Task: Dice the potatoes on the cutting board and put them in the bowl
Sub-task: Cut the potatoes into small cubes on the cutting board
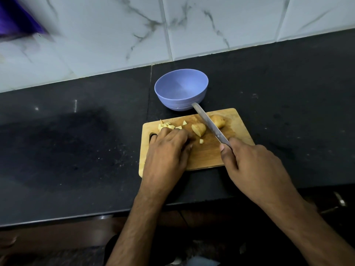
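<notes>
A wooden cutting board point(207, 154) lies on the black counter. On it are a potato half point(199, 129), a larger unpeeled potato piece point(218, 120) behind the blade, and several small diced bits point(167, 126) near the far left corner. My left hand point(169, 148) rests on the board over the left part, fingers bent down; whether it holds anything is hidden. My right hand point(247, 160) grips the handle of a knife point(209, 122), whose blade points away toward the bowl. The blue bowl point(181, 89) stands just behind the board with nothing visible inside.
The black stone counter point(76, 141) stretches left and right of the board, with its front edge near my forearms. A marble-patterned tiled wall point(115, 35) rises behind. A blurred purple object point(17, 18) shows at the top left corner.
</notes>
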The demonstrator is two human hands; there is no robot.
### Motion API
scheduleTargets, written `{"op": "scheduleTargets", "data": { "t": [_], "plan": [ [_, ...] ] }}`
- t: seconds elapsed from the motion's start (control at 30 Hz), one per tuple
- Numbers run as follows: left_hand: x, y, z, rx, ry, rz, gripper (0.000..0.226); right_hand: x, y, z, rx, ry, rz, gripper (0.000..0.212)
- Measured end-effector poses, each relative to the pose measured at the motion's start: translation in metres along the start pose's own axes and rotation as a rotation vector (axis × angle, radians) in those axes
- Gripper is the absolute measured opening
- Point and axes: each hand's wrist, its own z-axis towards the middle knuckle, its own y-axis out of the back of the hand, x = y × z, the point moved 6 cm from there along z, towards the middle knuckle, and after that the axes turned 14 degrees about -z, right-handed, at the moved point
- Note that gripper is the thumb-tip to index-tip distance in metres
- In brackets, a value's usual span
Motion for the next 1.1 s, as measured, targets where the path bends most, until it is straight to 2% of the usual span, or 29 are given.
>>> {"op": "scheduleTargets", "data": {
  "t": [0.17, 0.27, 0.37, 0.63, 0.83, 0.97, 1.1],
  "plan": [
    [-0.007, 0.012, -0.008, -0.153, -0.029, -0.017, 0.014, 0.000, 0.000, -0.002, -0.016, 0.007, -0.014, 0.035],
    [0.008, 0.027, -0.011, -0.333, 0.124, -0.084, 0.014, 0.000, 0.001, -0.003, -0.025, 0.008, -0.013, 0.035],
    [0.023, 0.030, -0.011, -0.405, 0.254, -0.181, 0.015, 0.001, 0.003, -0.003, -0.028, 0.016, -0.024, 0.035],
    [0.008, 0.021, -0.012, -0.241, 0.147, -0.139, 0.017, 0.001, 0.002, -0.003, -0.022, 0.027, -0.019, 0.033],
    [0.011, 0.013, -0.019, -0.126, 0.216, -0.041, 0.013, 0.000, 0.002, -0.003, -0.017, 0.030, -0.002, 0.033],
    [0.017, 0.011, -0.014, -0.162, 0.235, -0.107, 0.003, 0.001, 0.002, -0.002, -0.008, 0.039, 0.001, 0.033],
    [0.017, 0.012, -0.014, -0.166, 0.223, -0.154, 0.011, 0.004, 0.003, -0.001, -0.005, 0.060, -0.020, 0.034]
  ]
}}
